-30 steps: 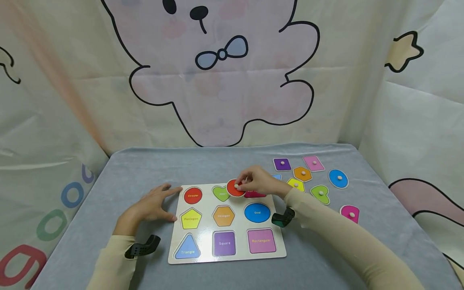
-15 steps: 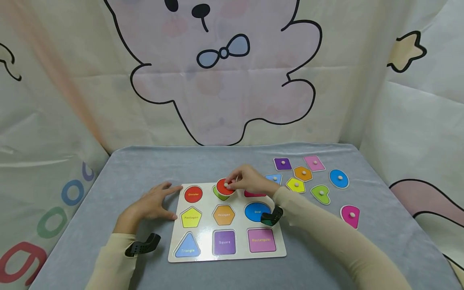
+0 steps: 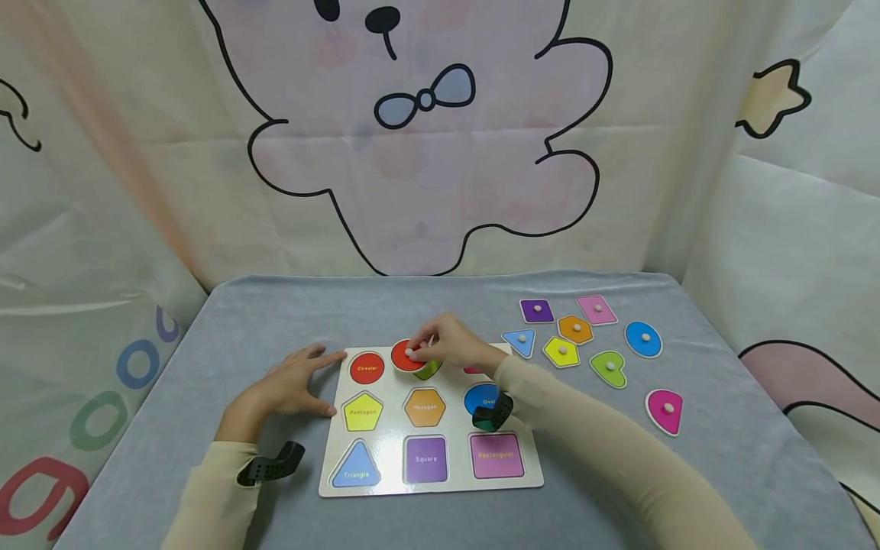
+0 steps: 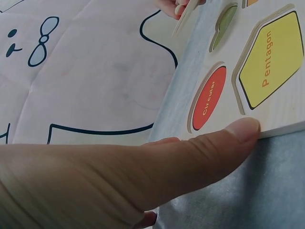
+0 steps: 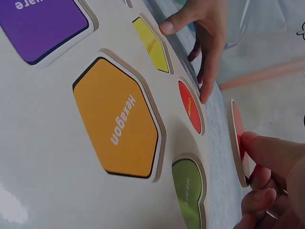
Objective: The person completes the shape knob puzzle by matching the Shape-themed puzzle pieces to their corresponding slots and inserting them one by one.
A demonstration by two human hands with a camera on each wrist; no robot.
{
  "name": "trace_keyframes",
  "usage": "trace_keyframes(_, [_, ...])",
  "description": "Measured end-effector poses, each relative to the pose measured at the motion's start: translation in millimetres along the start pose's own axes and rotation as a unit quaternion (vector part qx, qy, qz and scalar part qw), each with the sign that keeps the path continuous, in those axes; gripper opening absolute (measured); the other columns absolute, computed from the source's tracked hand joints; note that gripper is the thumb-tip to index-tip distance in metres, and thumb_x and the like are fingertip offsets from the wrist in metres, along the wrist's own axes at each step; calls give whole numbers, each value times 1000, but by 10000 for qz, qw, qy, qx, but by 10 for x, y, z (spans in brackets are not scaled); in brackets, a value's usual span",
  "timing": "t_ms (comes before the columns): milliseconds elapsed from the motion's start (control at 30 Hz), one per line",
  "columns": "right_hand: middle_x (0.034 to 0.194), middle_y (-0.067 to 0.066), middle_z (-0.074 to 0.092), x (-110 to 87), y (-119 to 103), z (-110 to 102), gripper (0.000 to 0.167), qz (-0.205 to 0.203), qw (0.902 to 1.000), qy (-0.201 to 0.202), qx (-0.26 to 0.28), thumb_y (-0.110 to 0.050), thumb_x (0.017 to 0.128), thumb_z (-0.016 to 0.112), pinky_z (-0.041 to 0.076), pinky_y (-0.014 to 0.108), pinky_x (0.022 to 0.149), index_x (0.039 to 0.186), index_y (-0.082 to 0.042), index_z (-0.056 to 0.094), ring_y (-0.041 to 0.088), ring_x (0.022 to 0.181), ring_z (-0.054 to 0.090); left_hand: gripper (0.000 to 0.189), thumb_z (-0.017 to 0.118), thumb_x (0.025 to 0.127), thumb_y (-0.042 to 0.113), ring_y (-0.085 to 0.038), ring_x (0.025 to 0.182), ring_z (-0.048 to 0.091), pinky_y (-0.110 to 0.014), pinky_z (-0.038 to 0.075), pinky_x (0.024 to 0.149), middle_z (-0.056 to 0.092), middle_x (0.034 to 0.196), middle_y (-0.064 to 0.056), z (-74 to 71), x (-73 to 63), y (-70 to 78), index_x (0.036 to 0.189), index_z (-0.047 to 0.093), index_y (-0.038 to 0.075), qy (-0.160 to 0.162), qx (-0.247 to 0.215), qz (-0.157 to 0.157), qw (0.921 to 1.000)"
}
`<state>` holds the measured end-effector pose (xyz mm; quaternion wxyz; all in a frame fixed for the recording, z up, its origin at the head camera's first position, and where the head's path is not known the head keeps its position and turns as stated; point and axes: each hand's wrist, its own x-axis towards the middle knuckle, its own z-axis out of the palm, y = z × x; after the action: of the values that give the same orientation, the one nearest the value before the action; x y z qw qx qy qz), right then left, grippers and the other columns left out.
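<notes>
A white shape puzzle board (image 3: 392,489) with labelled recesses lies on the table. My right hand (image 3: 454,342) pinches the knob of a red round puzzle piece (image 3: 404,356), held above the board's far edge and partly covering the green heart recess (image 3: 430,370). In the right wrist view the red piece (image 5: 239,143) is tilted on edge to the camera, clear of the board. Beside it on the board is the red circular recess (image 3: 367,368). My left hand (image 3: 292,382) touches the board's left edge with extended fingers; its thumb (image 4: 243,131) rests near the yellow pentagon recess (image 4: 274,62).
To the board's right lie several knobbed pieces, among them a blue triangle (image 3: 520,342), a yellow pentagon (image 3: 561,352), an orange hexagon (image 3: 574,330), a green heart (image 3: 609,370), a blue oval (image 3: 643,339) and a magenta piece (image 3: 664,412). A printed curtain (image 3: 426,191) hangs behind the table.
My right hand has carried the red round piece leftward along the board's far edge, from near the magenta recess past the heart recess. My left hand has stayed at the board's left edge.
</notes>
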<state>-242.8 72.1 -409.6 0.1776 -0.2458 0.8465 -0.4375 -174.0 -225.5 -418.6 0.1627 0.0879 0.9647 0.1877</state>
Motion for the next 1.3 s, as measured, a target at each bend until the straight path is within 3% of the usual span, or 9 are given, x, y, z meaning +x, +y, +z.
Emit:
trace_keyframes(533, [75, -3, 58, 180, -126, 279, 10, 60, 9999, 152, -38, -13, 89, 78, 39, 19, 63, 95, -6, 80, 11, 77, 50, 100, 91, 69, 45, -57, 145, 25, -81, 24, 109, 28, 161, -29, -45, 2, 7, 154, 43, 23, -146, 37, 77, 9999])
trace_keyframes(967, [69, -4, 56, 318, -224, 557, 5, 256, 9992, 212, 209, -11, 88, 79, 36, 19, 58, 90, -8, 80, 10, 70, 49, 100, 90, 70, 48, -58, 146, 24, -82, 23, 108, 27, 161, -29, -26, -11, -54, 155, 42, 24, -164, 39, 125, 9998])
trace_keyframes(1133, [64, -4, 53, 357, -225, 612, 5, 280, 9991, 210, 255, -10, 88, 79, 34, 18, 56, 91, -6, 80, 9, 63, 46, 100, 90, 70, 48, -58, 146, 24, -82, 22, 108, 27, 161, -29, -25, -5, -49, 155, 42, 24, -159, 29, 116, 9998])
trace_keyframes(1300, [68, -3, 55, 368, -246, 637, 7, 355, 9990, 272, 86, -11, 89, 78, 35, 18, 58, 92, -5, 80, 10, 66, 47, 99, 90, 70, 46, -57, 146, 25, -82, 21, 109, 28, 161, -29, -19, 4, -25, 155, 43, 23, -152, -17, 105, 9998])
